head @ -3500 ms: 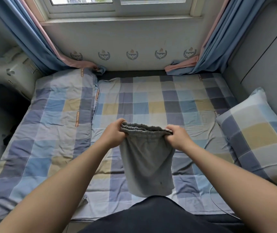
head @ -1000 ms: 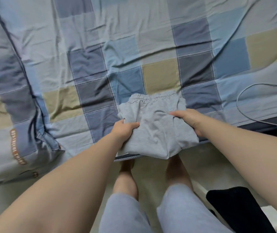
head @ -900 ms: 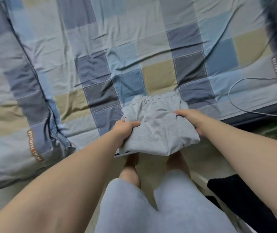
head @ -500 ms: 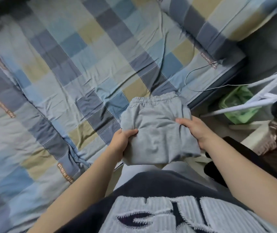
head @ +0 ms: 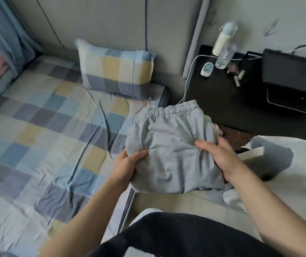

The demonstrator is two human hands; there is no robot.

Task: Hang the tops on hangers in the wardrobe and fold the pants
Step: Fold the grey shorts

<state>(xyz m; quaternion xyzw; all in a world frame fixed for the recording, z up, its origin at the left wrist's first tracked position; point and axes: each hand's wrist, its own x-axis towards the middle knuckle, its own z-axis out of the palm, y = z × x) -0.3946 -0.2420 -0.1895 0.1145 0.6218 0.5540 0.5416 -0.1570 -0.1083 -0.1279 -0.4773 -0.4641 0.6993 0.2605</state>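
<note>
The folded grey pants [head: 170, 145] are held up in the air between my two hands, elastic waistband on the far side. My left hand [head: 126, 167] grips the near left edge with the thumb on top. My right hand [head: 220, 154] grips the right edge, thumb across the cloth and fingers under it. The bundle hangs past the right edge of the checked bed [head: 42, 145], over the floor.
A checked pillow [head: 115, 65] leans on the grey headboard. A black bedside table [head: 222, 93] carries a bottle [head: 224, 56], a white cable and a black box [head: 293, 71]. White cloth [head: 296, 173] lies at the right. Blue curtains [head: 3, 34] hang far left.
I lifted the folded pants off the bed edge and carried them right while my view swung from the bed toward the headboard and bedside table. Both hands kept their hold.
</note>
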